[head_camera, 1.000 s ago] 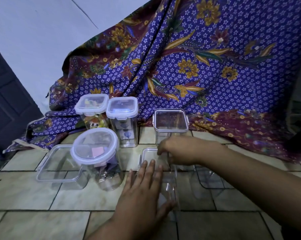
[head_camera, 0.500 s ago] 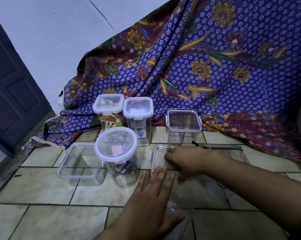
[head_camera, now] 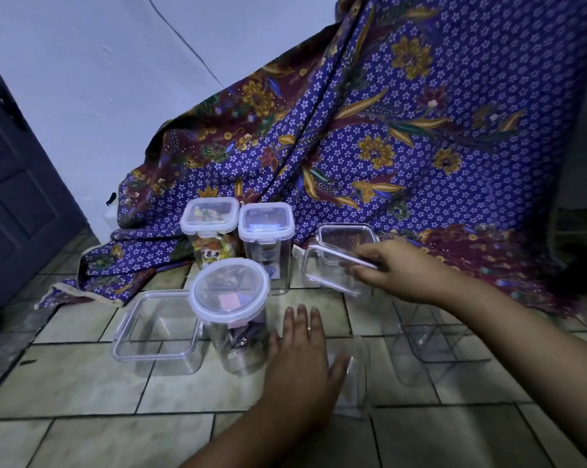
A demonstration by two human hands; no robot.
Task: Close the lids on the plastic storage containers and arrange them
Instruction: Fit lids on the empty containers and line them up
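Observation:
My right hand (head_camera: 391, 270) pinches a clear square lid (head_camera: 329, 270) and holds it tilted above the floor, in front of a lidded empty container (head_camera: 347, 236). My left hand (head_camera: 302, 352) lies flat with straight fingers on a clear open container (head_camera: 351, 376) in front of me. Another clear open container (head_camera: 434, 342) stands to the right, under my right forearm. A round lidded jar (head_camera: 233, 312) with coloured bits stands left of my left hand.
Two tall lidded containers (head_camera: 209, 228) (head_camera: 266, 231) with contents stand at the back against a purple patterned cloth (head_camera: 403, 130). A low clear container with a lid (head_camera: 157, 327) sits at the left. Tiled floor (head_camera: 82, 393) all round; a dark door (head_camera: 18, 184) at far left.
My right hand has lifted the clear lid off the floor and raised it to the right. The view has shifted left. My left hand stays on the container.

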